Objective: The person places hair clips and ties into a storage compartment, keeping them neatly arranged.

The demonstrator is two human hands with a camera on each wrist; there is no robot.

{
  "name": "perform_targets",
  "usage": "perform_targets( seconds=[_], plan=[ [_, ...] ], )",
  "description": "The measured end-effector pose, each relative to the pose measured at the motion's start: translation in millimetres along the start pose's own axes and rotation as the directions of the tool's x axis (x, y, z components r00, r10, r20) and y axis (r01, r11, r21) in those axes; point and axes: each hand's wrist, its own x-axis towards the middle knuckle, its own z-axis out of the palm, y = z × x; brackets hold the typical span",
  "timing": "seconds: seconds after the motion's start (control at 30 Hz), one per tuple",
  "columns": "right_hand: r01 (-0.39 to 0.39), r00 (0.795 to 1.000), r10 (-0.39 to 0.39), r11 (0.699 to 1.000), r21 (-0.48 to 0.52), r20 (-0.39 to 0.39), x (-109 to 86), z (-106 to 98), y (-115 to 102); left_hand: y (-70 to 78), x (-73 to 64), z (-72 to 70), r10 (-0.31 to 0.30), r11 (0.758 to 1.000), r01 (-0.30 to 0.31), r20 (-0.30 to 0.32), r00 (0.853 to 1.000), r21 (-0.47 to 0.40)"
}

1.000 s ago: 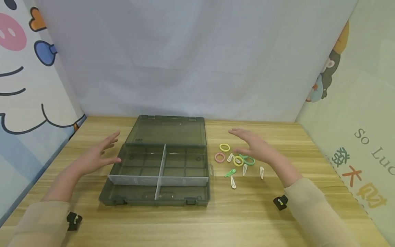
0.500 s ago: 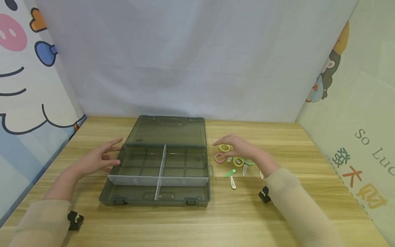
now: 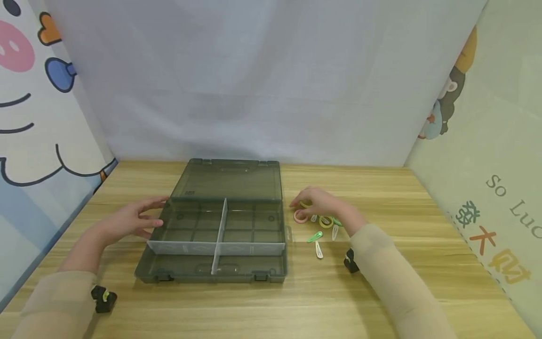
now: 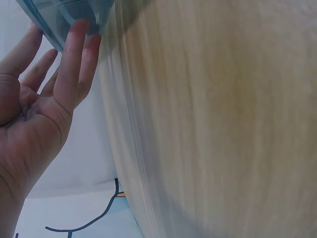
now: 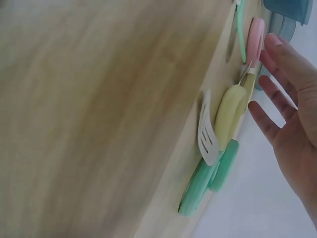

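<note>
Right hand lower, beside round, perhaps fabric, pink ring

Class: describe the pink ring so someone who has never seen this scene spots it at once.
Find the open grey divided box on the wooden table. Just to its right, near the fingers of the right hand, lies the pink ring. Its colour sets it apart: the neighbouring rings are yellow and green.

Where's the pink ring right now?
In the head view, the pink ring lies on the table just right of the open box, beside a white clip and close to the right hand.
</note>
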Motion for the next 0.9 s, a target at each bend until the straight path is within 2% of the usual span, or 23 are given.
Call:
perform_targets(
  seconds=[0.23,0.57,0.7,0.9],
  plan=[
    [0.030,1.000,-0.030,1.000,-0.006,0.010,4.8,2.5,6.6,4.1,-4.1,-1.0,-0.011,0.999,0.012,0.022,1.000,-0.030],
    [-0.021,1.000,0.021,0.999,0.042,0.003,4.7,4.0,10.1,10.9,-4.8,-0.4,-0.035,0.998,0.036,0.027,0.999,-0.049],
    [-0.063,0.998,0.063,0.997,0.053,0.000,4.0,1.3,6.2,10.7,-4.3,-0.4,-0.040,0.998,0.041,0.027,0.999,-0.049],
    [-0.177,0.984,0.174,0.975,0.133,0.035,2.2,-9.2,-5.3,9.3,-2.8,-1.0,-0.042,0.998,0.043,0.029,0.999,-0.051]
  ],
)
